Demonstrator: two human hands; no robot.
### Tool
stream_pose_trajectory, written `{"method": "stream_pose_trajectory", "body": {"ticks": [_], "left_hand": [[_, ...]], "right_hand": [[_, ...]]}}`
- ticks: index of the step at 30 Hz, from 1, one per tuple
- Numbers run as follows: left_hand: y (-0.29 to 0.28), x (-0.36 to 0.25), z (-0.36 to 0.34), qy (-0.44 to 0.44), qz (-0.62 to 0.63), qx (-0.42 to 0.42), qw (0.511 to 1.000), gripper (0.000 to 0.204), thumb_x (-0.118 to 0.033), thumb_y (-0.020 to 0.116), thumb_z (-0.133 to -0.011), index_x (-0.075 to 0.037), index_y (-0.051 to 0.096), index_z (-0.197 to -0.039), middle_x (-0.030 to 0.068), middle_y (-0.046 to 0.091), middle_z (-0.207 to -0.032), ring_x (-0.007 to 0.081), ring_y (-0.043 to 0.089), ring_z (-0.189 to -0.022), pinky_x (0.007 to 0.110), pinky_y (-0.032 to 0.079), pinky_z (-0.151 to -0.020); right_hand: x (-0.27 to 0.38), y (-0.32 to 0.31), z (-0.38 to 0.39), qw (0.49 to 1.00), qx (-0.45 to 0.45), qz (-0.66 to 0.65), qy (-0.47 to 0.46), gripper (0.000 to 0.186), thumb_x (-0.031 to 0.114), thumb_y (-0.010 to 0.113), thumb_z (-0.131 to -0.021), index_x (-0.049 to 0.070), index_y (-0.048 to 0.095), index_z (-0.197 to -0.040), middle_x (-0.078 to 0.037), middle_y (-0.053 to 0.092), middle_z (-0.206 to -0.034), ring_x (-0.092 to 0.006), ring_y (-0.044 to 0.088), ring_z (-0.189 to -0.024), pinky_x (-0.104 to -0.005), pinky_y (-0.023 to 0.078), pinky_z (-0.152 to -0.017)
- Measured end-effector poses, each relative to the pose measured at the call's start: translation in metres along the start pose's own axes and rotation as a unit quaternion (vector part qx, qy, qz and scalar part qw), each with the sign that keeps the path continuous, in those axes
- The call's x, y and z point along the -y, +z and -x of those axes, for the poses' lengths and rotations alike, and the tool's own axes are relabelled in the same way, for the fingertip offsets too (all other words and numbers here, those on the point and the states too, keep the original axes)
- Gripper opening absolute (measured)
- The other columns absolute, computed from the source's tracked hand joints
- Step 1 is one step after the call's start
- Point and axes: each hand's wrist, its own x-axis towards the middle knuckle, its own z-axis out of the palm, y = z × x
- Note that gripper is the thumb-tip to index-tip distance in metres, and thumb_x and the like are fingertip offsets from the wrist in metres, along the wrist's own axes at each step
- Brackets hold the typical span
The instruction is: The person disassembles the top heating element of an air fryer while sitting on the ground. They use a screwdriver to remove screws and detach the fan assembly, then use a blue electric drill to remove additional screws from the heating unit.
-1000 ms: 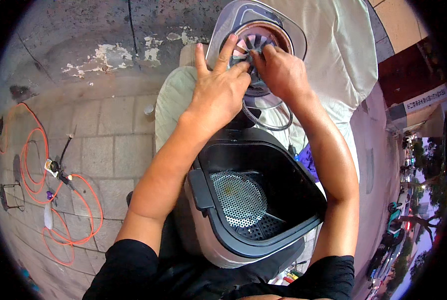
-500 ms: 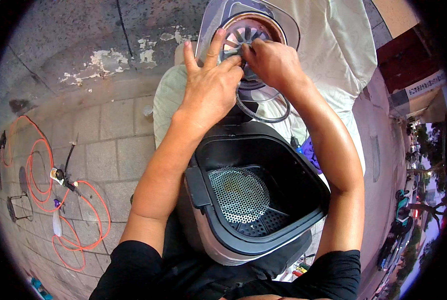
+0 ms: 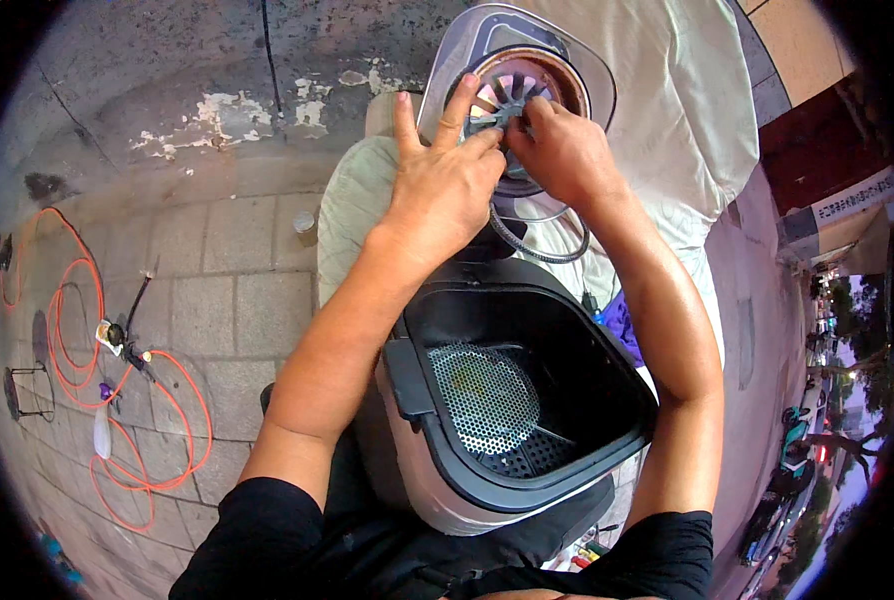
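Observation:
A grey fan wheel [image 3: 512,92] with several blades sits in a round brown-stained housing [image 3: 579,88] at the top of the view. My left hand [image 3: 445,185] reaches to its near left side, two fingers spread out straight and the others bent onto the blades. From the right, my right hand [image 3: 569,158] pinches close by the hub, fingertips closed; whatever lies between them is hidden. Nearer to me, between my forearms, stands an air fryer body [image 3: 437,290], its black cavity facing up. Inside it lies a round perforated metal plate [image 3: 482,395].
Pale cloth [image 3: 667,100] lies under the housing. A ribbed grey hose [image 3: 542,252] curves below it, near a purple cloth [image 3: 622,325]. Orange hose [image 3: 202,420] loops over the paving at left, by a small cup [image 3: 305,228]. Tools [image 3: 582,555] lie at my lower right.
The view has shifted slightly, so the housing appears lower and farther right. Both hands stay at the fan wheel; the right fingers have drawn a little toward the right of the hub.

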Motion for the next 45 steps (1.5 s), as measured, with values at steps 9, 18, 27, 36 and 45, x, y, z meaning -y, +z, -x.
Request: {"method": "stream_pose_trajectory", "body": {"ticks": [9,18,27,36,45], "left_hand": [[-0.008,-0.002,0.000,-0.019,-0.010,0.064,0.998,0.022,-0.006,0.061,-0.091,-0.014,0.080,-0.101,0.0000,0.068,-0.138,0.0323,0.024,-0.161,0.080,0.006,-0.120],[0.001,-0.001,0.003,-0.007,0.008,0.013,1.000,0.021,-0.010,0.061,-0.093,-0.011,0.080,-0.100,0.0018,0.071,-0.134,0.0302,0.022,-0.162,0.081,0.005,-0.119],[0.004,-0.001,0.001,0.008,-0.001,-0.012,1.000,0.017,-0.010,0.063,-0.091,-0.010,0.079,-0.093,0.0033,0.071,-0.134,0.0320,0.024,-0.161,0.083,0.008,-0.118],[-0.003,-0.002,0.000,-0.007,0.007,0.017,1.000,0.020,-0.007,0.062,-0.093,-0.015,0.079,-0.100,-0.0005,0.068,-0.140,0.0314,0.024,-0.161,0.081,0.007,-0.119],[-0.005,-0.003,0.000,-0.014,0.000,0.032,0.999,0.020,-0.006,0.061,-0.093,-0.015,0.078,-0.098,-0.0006,0.068,-0.139,0.0305,0.025,-0.161,0.081,0.008,-0.119]], "right_hand": [[0.007,-0.007,-0.007,0.994,0.009,-0.041,0.098,0.040,0.038,0.063,-0.096,0.001,0.071,-0.084,-0.029,0.070,-0.083,-0.0470,0.072,-0.087,-0.0555,0.057,-0.080],[-0.029,-0.037,0.003,0.590,0.045,-0.696,0.407,0.019,0.021,0.056,-0.096,0.003,0.059,-0.099,-0.011,0.071,-0.084,-0.0158,0.062,-0.058,-0.0290,0.044,-0.047],[-0.017,-0.021,0.011,0.829,0.032,-0.405,0.385,0.038,0.024,0.064,-0.096,-0.002,0.073,-0.121,-0.007,0.068,-0.078,-0.0169,0.064,-0.070,-0.0317,0.048,-0.056],[-0.001,-0.009,0.018,0.983,-0.023,-0.067,0.172,0.034,0.026,0.070,-0.097,0.004,0.071,-0.123,-0.024,0.075,-0.109,-0.0422,0.073,-0.102,-0.0475,0.057,-0.088],[0.001,0.008,0.014,0.998,-0.049,-0.041,0.008,0.021,0.026,0.067,-0.096,0.009,0.070,-0.108,-0.018,0.073,-0.100,-0.0415,0.072,-0.092,-0.0520,0.058,-0.079]]}}
